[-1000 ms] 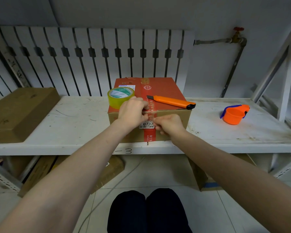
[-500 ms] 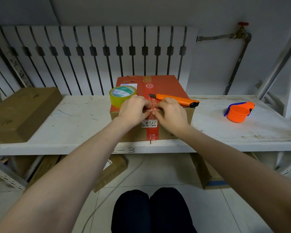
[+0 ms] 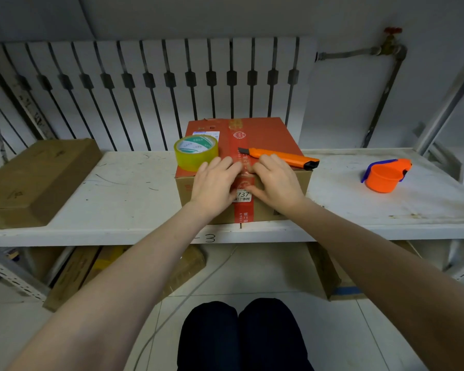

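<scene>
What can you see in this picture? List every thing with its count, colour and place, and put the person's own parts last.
carton: one, red top, brown sides, middle of the shelf
red tape strip: one, along the carton's middle seam
tape roll: one, yellowish, on the carton's top, left
utility knife: one, orange, on the carton's top, right
cup: one, orange with blue handle, shelf right
flat box: one, brown, shelf left
shelf: one, white, scuffed
radiator: one, white, behind the shelf
pipe: one, grey with a red valve, upper right
lower boxes: several, brown, under the shelf
left hand: pressing the strip at the carton's front edge
right hand: likewise, opposite side
knees: two, dark, bottom centre
</scene>
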